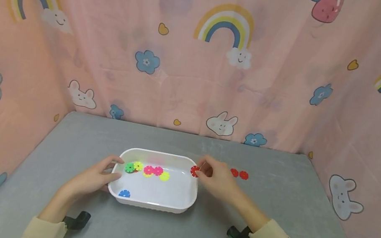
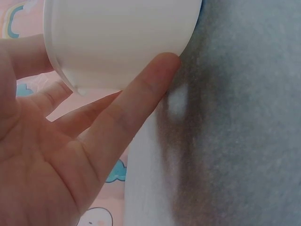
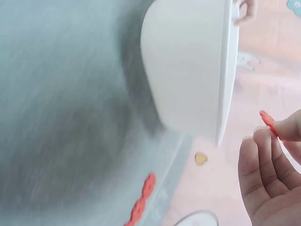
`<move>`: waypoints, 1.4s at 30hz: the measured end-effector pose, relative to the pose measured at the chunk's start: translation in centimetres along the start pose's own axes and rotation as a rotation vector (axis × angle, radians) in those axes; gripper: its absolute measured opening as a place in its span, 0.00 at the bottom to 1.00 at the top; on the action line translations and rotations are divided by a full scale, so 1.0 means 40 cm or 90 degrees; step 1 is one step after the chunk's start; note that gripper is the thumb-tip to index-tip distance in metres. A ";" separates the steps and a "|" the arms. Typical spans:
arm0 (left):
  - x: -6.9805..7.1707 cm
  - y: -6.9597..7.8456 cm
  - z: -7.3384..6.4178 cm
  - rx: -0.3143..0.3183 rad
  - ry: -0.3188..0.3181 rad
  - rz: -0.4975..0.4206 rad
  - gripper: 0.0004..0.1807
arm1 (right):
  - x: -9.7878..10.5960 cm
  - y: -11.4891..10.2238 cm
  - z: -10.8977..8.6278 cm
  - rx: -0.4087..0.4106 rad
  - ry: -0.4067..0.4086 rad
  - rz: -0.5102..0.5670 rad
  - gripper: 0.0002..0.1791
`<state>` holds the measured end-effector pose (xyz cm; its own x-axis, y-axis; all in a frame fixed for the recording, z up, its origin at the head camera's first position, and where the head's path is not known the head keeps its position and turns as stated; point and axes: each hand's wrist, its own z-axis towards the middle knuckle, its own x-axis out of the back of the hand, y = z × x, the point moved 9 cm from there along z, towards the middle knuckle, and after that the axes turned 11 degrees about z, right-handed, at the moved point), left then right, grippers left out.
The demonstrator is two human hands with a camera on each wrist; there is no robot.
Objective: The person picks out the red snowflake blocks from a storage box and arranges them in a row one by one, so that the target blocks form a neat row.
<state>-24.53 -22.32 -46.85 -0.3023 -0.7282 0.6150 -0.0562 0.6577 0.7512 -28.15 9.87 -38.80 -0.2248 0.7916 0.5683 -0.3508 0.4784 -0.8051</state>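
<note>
A white plastic basin [image 1: 150,205] with rounded corners sits on the table. My left hand [image 1: 95,175] grips its left end, some fingers over the rim and another digit along the outer wall [image 2: 113,42]. My right hand [image 1: 218,178] pinches a red snowflake disc [image 1: 195,171] between thumb and fingertips, at the basin's right rim. In the right wrist view, that red disc [image 3: 267,120] stands edge-on above rim height. Inside the basin lie a green disc [image 1: 129,168], pink discs [image 1: 157,171], yellow discs [image 1: 164,176] and a blue disc [image 1: 124,193].
Beyond my right hand, red discs [image 1: 243,175] lie on the grey table [image 1: 154,236]. A pink patterned curtain [image 1: 180,91] stands along the table's back and sides. Dark wrist cameras [image 1: 239,235] sit at both sleeves.
</note>
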 end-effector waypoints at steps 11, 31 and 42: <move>0.002 -0.003 0.002 0.001 0.004 0.008 0.27 | 0.121 0.060 -0.003 -0.019 0.038 0.039 0.07; -0.003 -0.008 0.005 0.013 -0.003 -0.005 0.27 | 0.272 0.234 -0.038 -0.094 0.124 0.082 0.12; 0.000 -0.007 0.003 0.008 0.005 0.002 0.27 | 0.311 0.356 -0.050 -0.138 0.135 0.065 0.13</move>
<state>-24.64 -22.48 -47.09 -0.2958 -0.7276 0.6190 -0.0677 0.6623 0.7462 -34.13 27.30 -43.54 -0.0459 0.8901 0.4535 -0.1291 0.4449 -0.8862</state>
